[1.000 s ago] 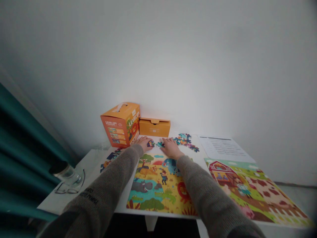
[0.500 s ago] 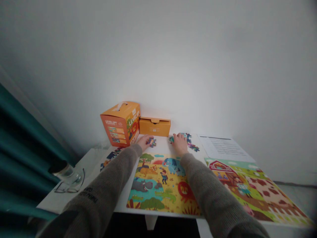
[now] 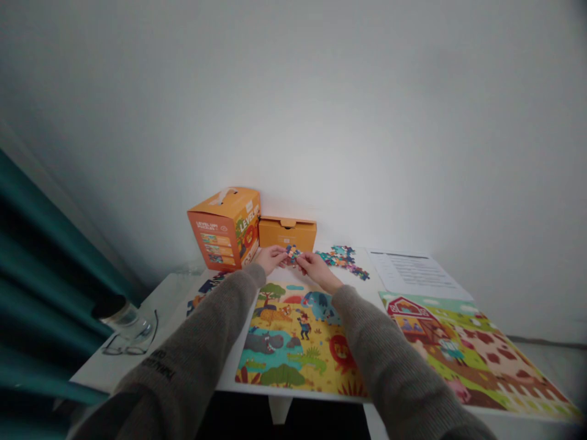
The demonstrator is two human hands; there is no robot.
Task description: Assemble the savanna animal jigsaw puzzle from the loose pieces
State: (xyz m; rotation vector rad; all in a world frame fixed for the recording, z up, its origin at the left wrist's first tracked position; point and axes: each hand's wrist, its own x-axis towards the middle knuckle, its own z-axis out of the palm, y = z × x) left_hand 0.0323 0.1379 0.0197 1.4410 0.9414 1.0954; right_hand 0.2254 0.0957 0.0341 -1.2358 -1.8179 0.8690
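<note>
My left hand (image 3: 270, 258) and my right hand (image 3: 317, 269) meet near the back of the table. Between their fingertips is a small cluster of joined jigsaw puzzle pieces (image 3: 293, 252), blue, orange and pink. The left fingers grip its left side, and the right thumb and fingers pinch its right lower side. Single piece outlines are too small to make out. Loose puzzle pieces (image 3: 345, 259) spread on the table to the right of my right hand. More dark pieces (image 3: 211, 285) lie left of my left hand, partly hidden by the sleeve.
An assembled safari puzzle (image 3: 293, 342) lies under my forearms, with a farm puzzle (image 3: 463, 348) to its right. Behind stand an orange puzzle box (image 3: 224, 229) and a smaller orange box (image 3: 287, 232). Printed paper (image 3: 413, 272) is at the right; a jar (image 3: 126, 318) and glasses (image 3: 126, 349) are at the left.
My right hand has moved left from the loose pieces to the cluster in my left hand. That cluster is now lifted slightly, with both hands on it.
</note>
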